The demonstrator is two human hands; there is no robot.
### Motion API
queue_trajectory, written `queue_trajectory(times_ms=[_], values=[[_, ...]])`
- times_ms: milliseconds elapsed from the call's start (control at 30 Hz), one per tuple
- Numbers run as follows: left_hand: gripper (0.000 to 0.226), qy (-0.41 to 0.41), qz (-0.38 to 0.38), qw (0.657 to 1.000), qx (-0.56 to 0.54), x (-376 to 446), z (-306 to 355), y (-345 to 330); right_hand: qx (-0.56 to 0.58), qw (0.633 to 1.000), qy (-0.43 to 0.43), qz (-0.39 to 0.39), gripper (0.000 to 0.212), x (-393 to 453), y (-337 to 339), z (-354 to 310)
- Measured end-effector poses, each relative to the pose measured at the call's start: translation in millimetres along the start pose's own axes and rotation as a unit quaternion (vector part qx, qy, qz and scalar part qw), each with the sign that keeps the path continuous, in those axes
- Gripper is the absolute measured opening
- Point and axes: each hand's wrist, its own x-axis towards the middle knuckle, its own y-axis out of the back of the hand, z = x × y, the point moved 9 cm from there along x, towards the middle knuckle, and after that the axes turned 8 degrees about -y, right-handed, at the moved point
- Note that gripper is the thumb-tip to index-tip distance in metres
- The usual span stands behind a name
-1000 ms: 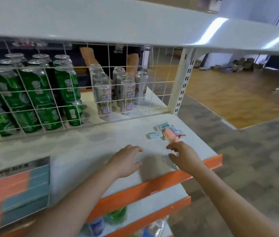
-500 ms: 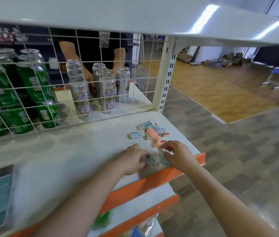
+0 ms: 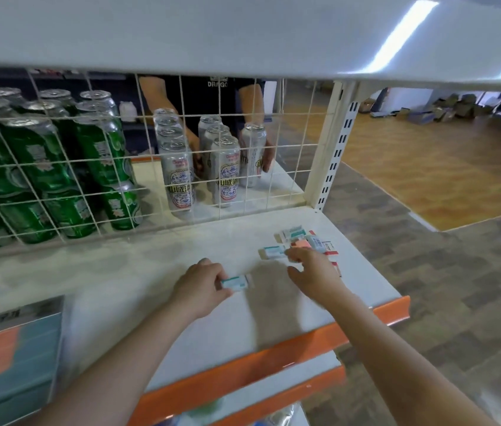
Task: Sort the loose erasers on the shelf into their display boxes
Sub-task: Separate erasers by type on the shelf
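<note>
My left hand [image 3: 201, 287] pinches a teal-and-white eraser [image 3: 236, 281] just above the white shelf [image 3: 138, 272]. My right hand [image 3: 312, 272] reaches over a small pile of loose erasers [image 3: 307, 239], teal, pink and red-labelled, near the shelf's right end. Its fingertips touch a teal eraser [image 3: 273, 252] at the pile's left edge, and its fingers are spread. An orange-and-teal display box [image 3: 12, 361] stands at the shelf's front left.
A white wire grid [image 3: 120, 167] backs the shelf. Behind it stand green cans [image 3: 43, 167] and silver cans [image 3: 178, 176], which another person's hands [image 3: 266, 155] are handling. The upper shelf [image 3: 243, 35] hangs low overhead. An orange-edged lower shelf [image 3: 273, 392] juts out below.
My left hand has lifted a teal eraser off the shelf's front and drawn it left. My right hand has moved forward onto the pile.
</note>
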Motion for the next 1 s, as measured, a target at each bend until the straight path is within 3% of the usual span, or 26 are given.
queue_trajectory(times_ms=[367,533,667,1000], values=[[0.018,0.045,0.029,0.998,0.013,-17.4,-59.4,30.4,-0.116,0.993,-0.015,-0.014,0.036,29.5,-19.4,-32.0],[0.017,0.062,0.038,0.997,0.007,-23.8,-72.6,39.4,-0.053,0.998,0.031,-0.014,0.028,28.1,-37.5,-57.5],[0.021,0.079,0.069,0.994,0.003,-30.6,-77.3,47.6,0.006,0.998,0.051,-0.048,0.034,23.9,-53.4,-75.1],[0.020,0.040,0.060,0.997,-0.036,-46.7,-67.9,40.8,0.015,0.995,0.083,-0.044,0.024,2.1,-58.4,-77.3]])
